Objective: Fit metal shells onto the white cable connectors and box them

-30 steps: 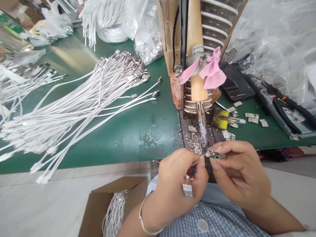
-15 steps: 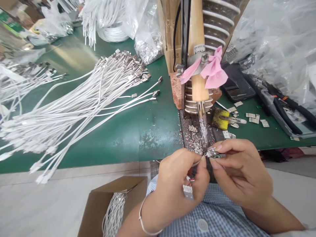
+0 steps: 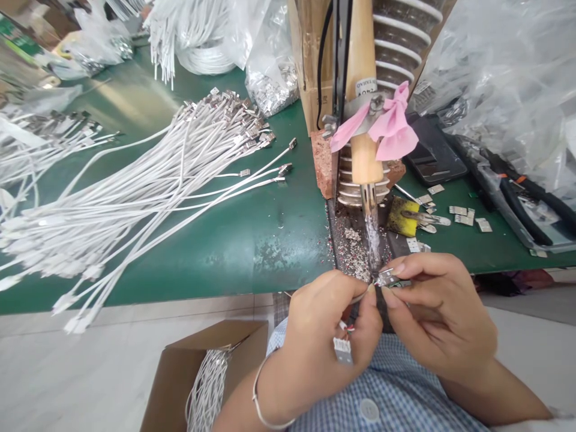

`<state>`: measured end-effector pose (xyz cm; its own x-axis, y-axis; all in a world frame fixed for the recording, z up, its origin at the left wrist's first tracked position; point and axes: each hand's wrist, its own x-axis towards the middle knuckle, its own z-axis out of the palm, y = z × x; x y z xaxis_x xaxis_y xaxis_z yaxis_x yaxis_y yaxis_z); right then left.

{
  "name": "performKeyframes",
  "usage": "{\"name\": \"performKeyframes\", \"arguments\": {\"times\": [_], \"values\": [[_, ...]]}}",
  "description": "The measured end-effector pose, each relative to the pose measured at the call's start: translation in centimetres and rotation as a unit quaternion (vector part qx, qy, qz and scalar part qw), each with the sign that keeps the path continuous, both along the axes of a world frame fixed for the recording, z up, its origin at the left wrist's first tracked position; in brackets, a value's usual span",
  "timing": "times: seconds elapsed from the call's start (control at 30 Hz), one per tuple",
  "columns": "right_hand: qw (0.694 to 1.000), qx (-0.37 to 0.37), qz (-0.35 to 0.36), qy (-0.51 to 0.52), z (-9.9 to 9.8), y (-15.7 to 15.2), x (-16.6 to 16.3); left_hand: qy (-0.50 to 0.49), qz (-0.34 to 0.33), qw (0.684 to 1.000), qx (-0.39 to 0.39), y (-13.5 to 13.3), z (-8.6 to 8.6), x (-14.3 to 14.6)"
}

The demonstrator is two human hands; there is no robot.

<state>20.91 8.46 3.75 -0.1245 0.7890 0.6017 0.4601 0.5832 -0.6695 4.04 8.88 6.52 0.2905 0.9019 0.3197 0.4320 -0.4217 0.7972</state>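
A wooden-handled soldering iron [image 3: 363, 150] is fixed upright with a pink ribbon, its tip pointing down at my fingers. My right hand [image 3: 438, 318] pinches a small metal connector shell [image 3: 387, 278] right at the iron's tip. My left hand [image 3: 326, 336] is closed on a thin white cable end [image 3: 360, 296] pressed against that shell. A second small white connector with coloured wires [image 3: 342, 347] sticks out under my left palm.
A big fan of white cables with metal plugs [image 3: 148, 192] covers the green table [image 3: 270, 240] at left. A cardboard box of cables [image 3: 202, 384] sits below the edge. A yellow sponge [image 3: 399, 216], loose metal shells [image 3: 463, 217], pliers [image 3: 522, 198] and plastic bags [image 3: 504, 78] lie right.
Both hands stay at the iron's tip with the same grip. Only the camera view has shifted slightly.
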Motion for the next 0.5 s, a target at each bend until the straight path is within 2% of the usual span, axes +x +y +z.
{"name": "performKeyframes", "arguments": {"times": [0.5], "values": [[0.999,0.02,0.033,-0.004,-0.15,0.19,0.0,0.006,0.002,1.0,-0.024,-0.1,-0.14,0.14]]}}
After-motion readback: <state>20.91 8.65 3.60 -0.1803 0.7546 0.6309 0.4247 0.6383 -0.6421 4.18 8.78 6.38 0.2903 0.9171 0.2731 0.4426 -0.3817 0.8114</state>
